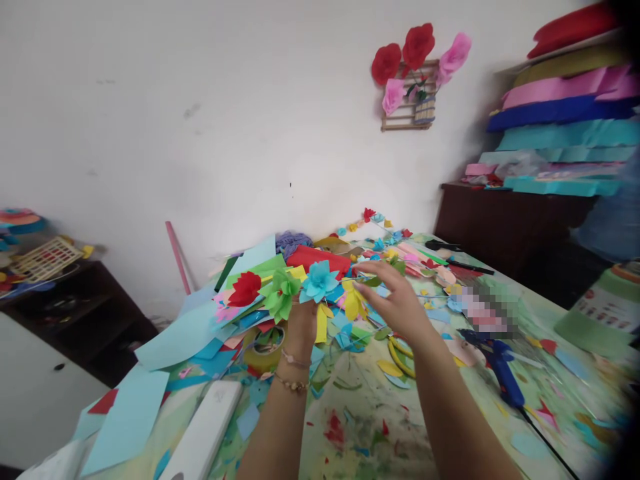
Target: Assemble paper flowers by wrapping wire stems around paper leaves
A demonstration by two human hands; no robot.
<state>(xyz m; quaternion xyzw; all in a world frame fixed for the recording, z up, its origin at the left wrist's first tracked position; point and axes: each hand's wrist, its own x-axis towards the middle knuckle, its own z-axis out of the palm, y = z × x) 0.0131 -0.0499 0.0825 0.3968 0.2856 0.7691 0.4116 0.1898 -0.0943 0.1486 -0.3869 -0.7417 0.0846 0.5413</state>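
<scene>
Fingers of the right hand (pixel 395 305) stand apart, thumb and index parted just beside a blue paper flower (pixel 319 281) and a yellow paper flower (pixel 354 301), both toward its nine o'clock; whether they touch a thin stem there, I cannot tell. At the left hand (pixel 303 317), the fingers are hidden behind the blooms, so their closure cannot be told. From that hand, a red paper flower (pixel 245 289) sits at ten o'clock, a green paper flower (pixel 280 293) nearer at eleven, and the blue one at one.

Crowding looks like the main risk: the blooms sit so close that a careless push from the right could crease the blue petals or bend them against the green ones. A loose hold, if the left hand has one, could let a flower twist or slip into the scraps on the worktop (pixel 353 383).

At the right hand's four o'clock lies a blue glue gun (pixel 503 373); an elbow or sleeve catching its black cord (pixel 543 437) could drag it across the loose paper, and if hot, it could burn. Toward the left hand's eight o'clock, a tape roll (pixel 256 363) could snag trailing stems.
</scene>
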